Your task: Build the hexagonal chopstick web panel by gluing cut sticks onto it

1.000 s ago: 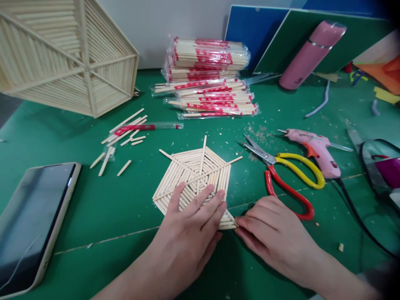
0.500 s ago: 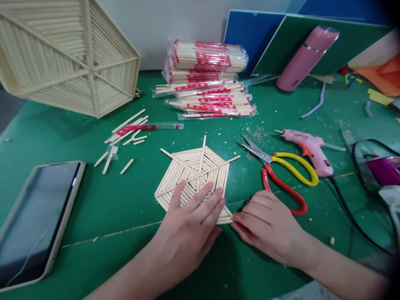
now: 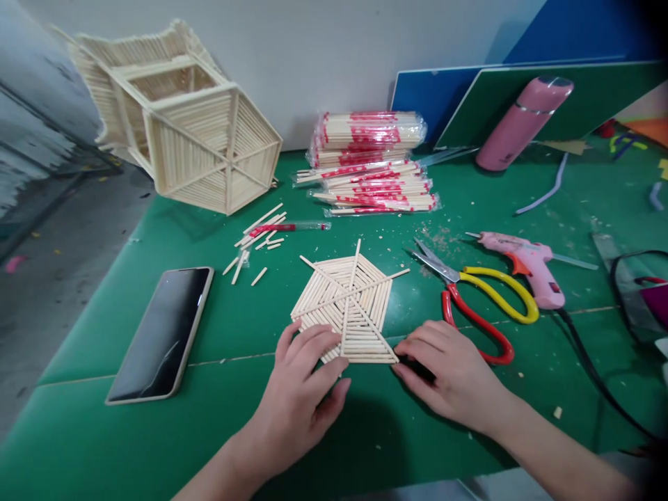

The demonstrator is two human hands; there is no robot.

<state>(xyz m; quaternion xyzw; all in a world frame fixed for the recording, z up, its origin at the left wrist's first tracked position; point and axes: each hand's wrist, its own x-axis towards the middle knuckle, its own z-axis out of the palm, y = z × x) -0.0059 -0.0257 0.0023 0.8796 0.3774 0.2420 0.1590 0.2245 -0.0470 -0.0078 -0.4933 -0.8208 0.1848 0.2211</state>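
A hexagonal web-like panel of thin wooden sticks (image 3: pixel 365 313) lies flat on the green table, with several spoke ends poking past its upper edge. My left hand (image 3: pixel 303 379) rests at its lower-left side. The fingertips touch the near edge, the thumb is held apart, and that corner is partly covered. At the lower-right corner, my right hand (image 3: pixel 443 369) has curled fingers, the thumb and index fingertip pinching the corner. Scissors (image 3: pixel 454 278) with one yellow and one red handle lie just beyond my right hand, blades pointing away to the left.
A larger stick-built structure (image 3: pixel 219 146) stands at the back left. Packs of wrapped chopsticks (image 3: pixel 373 163), a pink bottle (image 3: pixel 525 125) and a pink glue gun (image 3: pixel 527 261) with its cord are further back and right. A phone (image 3: pixel 159 337) and cut stick pieces (image 3: pixel 258 277) lie left.
My left hand has slid off the panel's middle to its lower-left edge, uncovering the centre. My right hand stays at the lower-right corner. The camera view has shifted, showing more of the left side.
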